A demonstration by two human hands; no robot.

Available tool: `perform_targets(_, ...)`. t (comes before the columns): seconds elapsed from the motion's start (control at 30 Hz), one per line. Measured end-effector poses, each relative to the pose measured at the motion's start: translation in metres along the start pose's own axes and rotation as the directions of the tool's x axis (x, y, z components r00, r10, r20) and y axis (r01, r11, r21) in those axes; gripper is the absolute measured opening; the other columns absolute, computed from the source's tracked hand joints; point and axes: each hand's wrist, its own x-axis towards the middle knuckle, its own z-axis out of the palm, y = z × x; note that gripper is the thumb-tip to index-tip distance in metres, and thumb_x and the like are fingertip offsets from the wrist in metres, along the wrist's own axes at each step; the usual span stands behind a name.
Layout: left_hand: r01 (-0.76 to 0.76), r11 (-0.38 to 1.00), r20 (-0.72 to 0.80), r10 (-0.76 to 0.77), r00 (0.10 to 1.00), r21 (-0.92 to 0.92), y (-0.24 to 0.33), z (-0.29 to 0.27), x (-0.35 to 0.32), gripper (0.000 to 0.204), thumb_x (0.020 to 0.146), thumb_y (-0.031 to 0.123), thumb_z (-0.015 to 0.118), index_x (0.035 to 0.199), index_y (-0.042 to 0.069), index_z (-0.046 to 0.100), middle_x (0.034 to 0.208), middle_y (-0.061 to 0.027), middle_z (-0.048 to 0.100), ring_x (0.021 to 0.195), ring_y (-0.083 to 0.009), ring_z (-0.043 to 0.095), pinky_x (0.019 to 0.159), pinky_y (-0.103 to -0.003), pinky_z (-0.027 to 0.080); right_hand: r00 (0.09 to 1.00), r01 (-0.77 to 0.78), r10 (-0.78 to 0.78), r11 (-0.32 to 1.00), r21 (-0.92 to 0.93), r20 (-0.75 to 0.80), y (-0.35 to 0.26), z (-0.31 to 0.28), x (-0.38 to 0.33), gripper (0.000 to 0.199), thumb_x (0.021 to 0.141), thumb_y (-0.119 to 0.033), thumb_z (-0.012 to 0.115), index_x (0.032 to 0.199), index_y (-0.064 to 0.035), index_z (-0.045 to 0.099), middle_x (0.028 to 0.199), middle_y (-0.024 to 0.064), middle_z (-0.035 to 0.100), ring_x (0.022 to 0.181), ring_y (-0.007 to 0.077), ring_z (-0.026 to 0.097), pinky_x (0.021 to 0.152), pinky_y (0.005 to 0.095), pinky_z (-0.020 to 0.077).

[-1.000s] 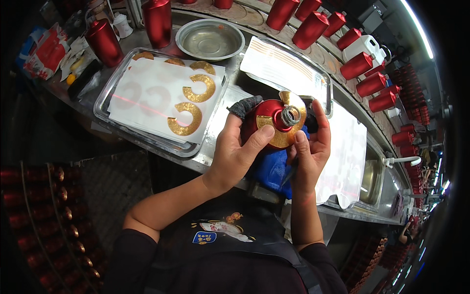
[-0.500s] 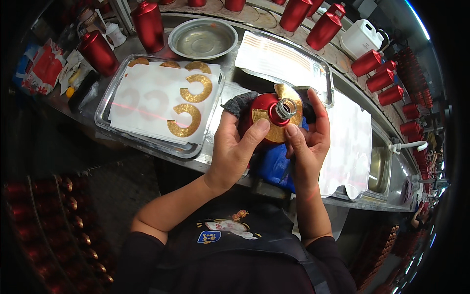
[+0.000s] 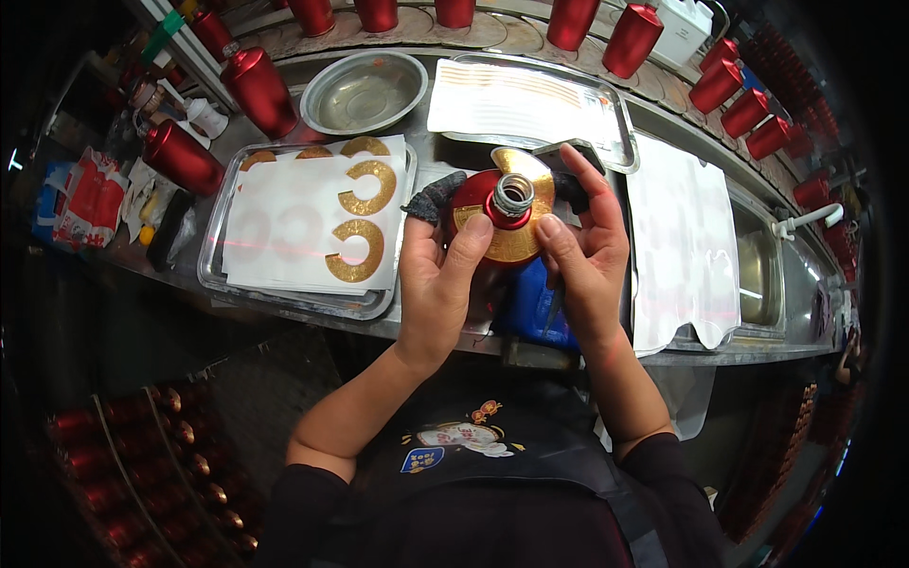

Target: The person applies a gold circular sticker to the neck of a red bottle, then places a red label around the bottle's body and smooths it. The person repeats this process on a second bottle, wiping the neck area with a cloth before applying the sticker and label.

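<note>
A shiny red bottle point(image 3: 466, 196) with a bare threaded metal neck points up toward me between my hands. Around the neck's base curves a gold C-shaped label point(image 3: 507, 249), its upper end sticking out past the neck. My left hand point(image 3: 434, 289) grips the bottle from the left, its thumb pressed on the shoulder at the label's left end. From the right, my right hand point(image 3: 592, 275) holds the bottle, thumb on the label's right side and one finger stretched upward. Black coverings wrap some fingertips. The bottle's lower body is hidden.
On the left, a metal tray point(image 3: 210, 254) bears white sheets with gold C-shaped labels point(image 3: 355, 251). Behind are a metal basin point(image 3: 365, 93) and another tray point(image 3: 620, 118) of sheets. Red bottles point(image 3: 632, 43) line the far conveyor. A blue object point(image 3: 538, 303) sits below my hands; a sink point(image 3: 757, 275) lies right.
My view has shifted, moving the bench slightly in the picture. My left thumb now covers the label's left end, which showed before. Both hands keep hold of the bottle.
</note>
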Motion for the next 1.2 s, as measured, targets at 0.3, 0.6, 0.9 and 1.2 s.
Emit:
perform_targets(0.3,-0.051,0.996,-0.022,0.053,0.998,0.068,0.000,0.002,0.001,0.032,0.103,0.018,0.060,0.128,0.001,0.052,0.123,-0.0089,0.064,0.110,-0.0105,0.060,0.099,-0.029,0.048,1.000,0.016,-0.017,0.998,0.056,0.013,0.003,-0.003,0.001,0.067,0.093,-0.002,0.066,0.153,0.0022,0.036,0.139,0.0104,0.049,0.085,0.0043,0.060,0.069,0.0173,0.0463)
perform_targets(0.6,-0.025,0.999,-0.012,0.025,1.000,0.031,-0.001,0.001,0.002,0.033,0.104,0.021,0.057,0.129,0.000,0.051,0.123,-0.0089,0.064,0.111,-0.0109,0.060,0.100,-0.030,0.047,0.996,0.084,-0.082,0.992,-0.095,0.020,0.009,-0.001,0.005,0.074,0.088,-0.003,0.075,0.152,0.0026,0.038,0.140,0.0088,0.050,0.076,0.0015,0.061,0.061,0.0152,0.0456)
perform_targets(0.9,-0.577,0.611,0.243,0.543,0.804,0.542,-0.022,-0.015,-0.022,0.051,0.103,0.035,0.060,0.135,-0.004,0.055,0.145,-0.0232,0.039,0.126,-0.0316,0.053,0.106,-0.039,0.045,0.995,0.053,-0.049,0.997,-0.048,0.081,-0.004,0.000,0.001,0.076,0.091,-0.003,0.072,0.154,0.0021,0.031,0.147,0.0188,0.045,0.109,0.0207,0.068,0.087,0.0262,0.0576)
perform_targets(1.2,-0.456,0.635,0.174,0.455,0.873,0.624,-0.010,-0.027,0.003,0.046,0.104,0.038,0.058,0.117,-0.006,0.064,0.118,-0.0223,0.056,0.100,-0.0322,0.064,0.086,-0.036,0.052,0.999,0.036,-0.030,0.987,-0.159,0.039,-0.002,0.004,0.008,0.074,0.092,-0.005,0.071,0.154,0.0020,0.031,0.145,0.0185,0.047,0.111,0.0211,0.067,0.092,0.0286,0.0568)
